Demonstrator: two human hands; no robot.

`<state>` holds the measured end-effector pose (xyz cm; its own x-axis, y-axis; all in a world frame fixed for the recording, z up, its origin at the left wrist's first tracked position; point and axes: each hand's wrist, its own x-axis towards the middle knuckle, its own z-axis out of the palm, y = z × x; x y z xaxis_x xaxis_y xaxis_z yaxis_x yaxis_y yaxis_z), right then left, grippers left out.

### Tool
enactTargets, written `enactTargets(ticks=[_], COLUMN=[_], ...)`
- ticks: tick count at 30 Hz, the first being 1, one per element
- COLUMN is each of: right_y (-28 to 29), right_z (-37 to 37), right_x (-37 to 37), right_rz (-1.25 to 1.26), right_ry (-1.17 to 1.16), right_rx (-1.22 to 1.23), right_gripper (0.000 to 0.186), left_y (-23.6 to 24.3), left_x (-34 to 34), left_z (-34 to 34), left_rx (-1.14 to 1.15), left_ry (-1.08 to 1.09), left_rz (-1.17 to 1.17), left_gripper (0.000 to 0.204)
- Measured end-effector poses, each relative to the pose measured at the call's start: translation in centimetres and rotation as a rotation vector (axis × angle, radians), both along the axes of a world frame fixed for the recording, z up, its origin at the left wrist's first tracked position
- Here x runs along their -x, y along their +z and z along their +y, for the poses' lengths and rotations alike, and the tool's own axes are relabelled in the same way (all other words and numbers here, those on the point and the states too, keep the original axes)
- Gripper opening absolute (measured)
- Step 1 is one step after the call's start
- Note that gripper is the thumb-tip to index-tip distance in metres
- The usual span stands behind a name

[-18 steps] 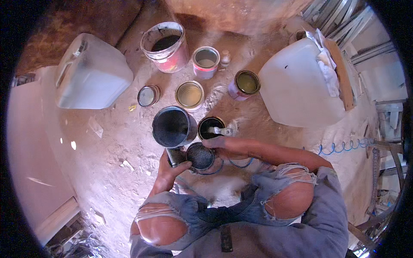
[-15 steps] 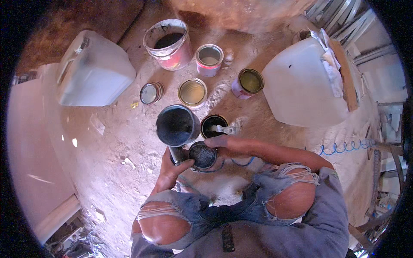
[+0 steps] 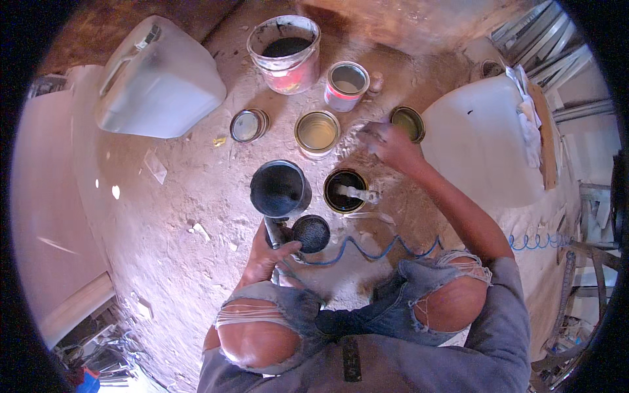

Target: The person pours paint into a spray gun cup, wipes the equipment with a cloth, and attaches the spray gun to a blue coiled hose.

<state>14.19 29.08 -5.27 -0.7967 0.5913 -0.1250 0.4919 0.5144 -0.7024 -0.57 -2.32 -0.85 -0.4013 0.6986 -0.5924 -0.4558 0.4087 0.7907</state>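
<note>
I squat on a dusty floor among paint tins. My left hand [image 3: 268, 257] grips the handle of a spray gun [image 3: 280, 196] whose open dark cup points up. A round black lid [image 3: 310, 233] lies right beside that hand. My right hand [image 3: 386, 144] is stretched forward, blurred, fingers loosely curled, close to a tin with an olive rim [image 3: 408, 122]; I cannot tell if it holds anything. Between my hands stands a small tin of black paint [image 3: 345, 190] with a pale stick in it.
A blue coiled hose [image 3: 367, 250] runs from the gun to the right. Further out stand a cream-filled tin [image 3: 317, 132], a small lidded tin [image 3: 247, 125], a red-banded tin [image 3: 346, 84], a large bucket [image 3: 285, 44], and two white jerrycans [image 3: 157, 78] [image 3: 481, 144].
My right hand left the black lid near the gun and reached forward toward the olive-rimmed tin. The left hand still holds the gun.
</note>
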Motion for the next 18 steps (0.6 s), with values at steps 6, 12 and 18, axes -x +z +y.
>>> enactTargets(ticks=[6, 12, 18], right_y=[-4.7, -7.9, -7.2], right_z=[0.0, 0.2, -0.6], right_x=[5.2, 5.6, 6.1], right_rz=[-0.133, -0.051, -0.059], right_ry=[-0.033, -0.005, -0.008], right_rx=[0.002, -0.128, 0.038], right_gripper=[0.047, 0.049, 0.042], left_y=[-0.2, -0.7, -1.0], left_x=[-0.4, -0.5, -0.3], left_z=[-0.9, -0.8, -1.4], left_rx=[0.033, 0.038, 0.041], left_ry=[-0.041, -0.163, -0.197], left_rz=[0.054, 0.126, 0.102], left_gripper=[0.071, 0.069, 0.074])
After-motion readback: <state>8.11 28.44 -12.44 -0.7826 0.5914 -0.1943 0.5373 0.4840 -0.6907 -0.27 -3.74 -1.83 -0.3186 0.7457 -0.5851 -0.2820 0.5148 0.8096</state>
